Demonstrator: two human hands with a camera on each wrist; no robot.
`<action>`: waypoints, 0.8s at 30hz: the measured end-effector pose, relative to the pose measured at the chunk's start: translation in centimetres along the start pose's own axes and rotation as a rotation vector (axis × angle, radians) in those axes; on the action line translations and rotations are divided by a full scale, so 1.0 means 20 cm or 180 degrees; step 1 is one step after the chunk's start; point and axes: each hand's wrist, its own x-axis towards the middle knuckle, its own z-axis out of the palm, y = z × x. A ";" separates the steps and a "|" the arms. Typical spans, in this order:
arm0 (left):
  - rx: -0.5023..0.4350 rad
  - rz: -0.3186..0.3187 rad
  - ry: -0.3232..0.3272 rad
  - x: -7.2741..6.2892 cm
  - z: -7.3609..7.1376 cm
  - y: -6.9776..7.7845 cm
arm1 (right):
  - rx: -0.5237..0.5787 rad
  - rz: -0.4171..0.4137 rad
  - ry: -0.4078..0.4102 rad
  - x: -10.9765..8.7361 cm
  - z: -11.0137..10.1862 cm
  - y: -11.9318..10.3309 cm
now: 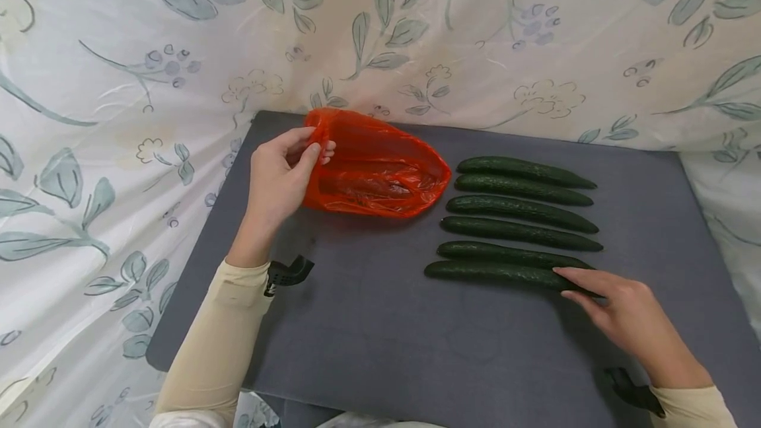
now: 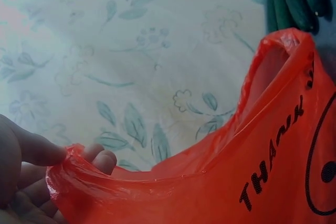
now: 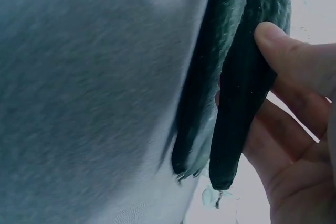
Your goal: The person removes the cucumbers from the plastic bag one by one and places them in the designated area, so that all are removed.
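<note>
My left hand (image 1: 278,174) pinches the rim of a red plastic bag (image 1: 380,144), whose mouth gapes in the head view. Black lettering, "THANK", runs along the bag's side (image 2: 283,166) in the left wrist view. Whether anything lies in the bag, I cannot tell. At the right, several long dark green cucumbers lie side by side in a row on the grey tabletop. My right hand (image 1: 630,316) grips the right end of the nearest cucumber (image 1: 493,273); thumb and fingers hold it from either side in the right wrist view. Just behind it lies another cucumber (image 3: 202,103).
The grey table (image 1: 380,322) spans the space in front of me. A white curtain or sheet (image 1: 475,45) with a leaf-and-flower print hangs behind and to the left of it. A black strap (image 1: 290,272) is on my left wrist, another (image 1: 633,392) on my right.
</note>
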 end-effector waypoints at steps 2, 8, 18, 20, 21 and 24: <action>0.0022 0.0009 0.0006 -0.01 0.00 0.00 | -0.0017 0.0054 -0.0094 -0.02 0.00 0.01; 0.0171 -0.0005 0.0045 -0.03 0.00 0.01 | -0.0168 0.0128 -0.0250 -0.06 0.03 0.04; 0.0495 0.0344 0.0030 -0.12 -0.05 0.00 | -0.0281 0.0179 -0.0270 -0.09 0.07 0.01; 0.0611 0.0509 0.0123 -0.15 -0.07 0.00 | -0.0304 0.0150 -0.0206 -0.10 0.07 0.01; 0.0661 0.0587 0.0171 -0.17 -0.07 0.00 | -0.0310 0.0140 -0.0165 -0.11 0.07 0.01; 0.0786 0.0779 0.0233 -0.22 -0.08 -0.01 | -0.0330 0.0190 0.0014 -0.11 0.08 -0.01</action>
